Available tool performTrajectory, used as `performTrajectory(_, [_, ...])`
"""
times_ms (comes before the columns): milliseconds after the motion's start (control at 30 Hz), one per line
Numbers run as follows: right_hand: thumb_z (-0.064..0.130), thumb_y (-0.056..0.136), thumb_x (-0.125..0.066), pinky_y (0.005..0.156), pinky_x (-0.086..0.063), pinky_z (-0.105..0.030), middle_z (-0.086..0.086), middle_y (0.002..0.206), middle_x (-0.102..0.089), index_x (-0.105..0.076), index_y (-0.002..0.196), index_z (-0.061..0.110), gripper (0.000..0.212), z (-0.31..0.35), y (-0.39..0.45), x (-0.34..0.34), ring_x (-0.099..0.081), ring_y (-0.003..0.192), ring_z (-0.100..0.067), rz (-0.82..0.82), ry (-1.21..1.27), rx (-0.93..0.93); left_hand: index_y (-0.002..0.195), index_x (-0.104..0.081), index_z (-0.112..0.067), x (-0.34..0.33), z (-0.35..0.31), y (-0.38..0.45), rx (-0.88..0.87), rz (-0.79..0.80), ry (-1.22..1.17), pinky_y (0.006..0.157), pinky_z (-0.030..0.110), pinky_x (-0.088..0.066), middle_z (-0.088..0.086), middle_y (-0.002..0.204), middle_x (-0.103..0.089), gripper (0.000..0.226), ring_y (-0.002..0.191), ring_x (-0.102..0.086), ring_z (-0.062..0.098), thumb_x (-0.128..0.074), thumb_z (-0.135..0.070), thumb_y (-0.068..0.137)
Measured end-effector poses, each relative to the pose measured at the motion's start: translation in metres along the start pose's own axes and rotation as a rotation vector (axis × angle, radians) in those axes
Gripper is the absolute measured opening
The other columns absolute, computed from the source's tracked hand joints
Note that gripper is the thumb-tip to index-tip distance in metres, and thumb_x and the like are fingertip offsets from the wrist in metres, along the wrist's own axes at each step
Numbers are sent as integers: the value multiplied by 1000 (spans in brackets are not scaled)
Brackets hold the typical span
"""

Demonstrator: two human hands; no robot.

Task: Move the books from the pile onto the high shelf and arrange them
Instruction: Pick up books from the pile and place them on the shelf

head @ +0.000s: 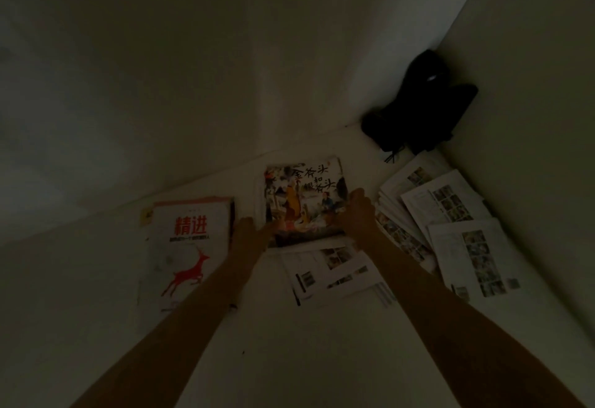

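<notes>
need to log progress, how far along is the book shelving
Done: the red deer book lies flat on the white shelf. In hand: left hand and right hand at the illustrated picture book. Left: loose printed booklets lie scattered, unarranged.

Head view very dim, underexposed, murky greenish-grey cast. Faint soft light patches on back wall [257, 63]; no hard shadows, no glare. Overall softness, grain; printed text blurred. Wide-angle bending toward edges. Black object [421, 104] in corner shows no detail.
</notes>
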State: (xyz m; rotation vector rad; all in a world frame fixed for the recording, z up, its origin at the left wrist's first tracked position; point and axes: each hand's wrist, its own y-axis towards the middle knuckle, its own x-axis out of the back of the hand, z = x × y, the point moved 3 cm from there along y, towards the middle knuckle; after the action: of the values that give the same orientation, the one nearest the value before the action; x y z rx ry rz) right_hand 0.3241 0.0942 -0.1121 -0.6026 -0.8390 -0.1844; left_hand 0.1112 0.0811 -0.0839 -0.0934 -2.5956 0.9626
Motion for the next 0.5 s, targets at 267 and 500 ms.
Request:
performTrajectory(267, [17,79,-70,96,-45,-48,-14,127,-51,-38,137,7,67,-21,-24,-13,-51,112,-33,54,366,-8,144,-10,3,-33,10,15,136,-67,20,96,38,-43,21,143,-31,90,118,-45,31,-64,-37,85])
performTrajectory(500, [17,87,-64,90,-47,-36,-7,111,-58,-52,116,7,33,-39,-61,12,-56,104,-24,19,849,-85,130,-36,-1,-39,28,-10,29,-143,-171,78,44,-54,18,115,-55,58,94,-58,32,-68,-9,82])
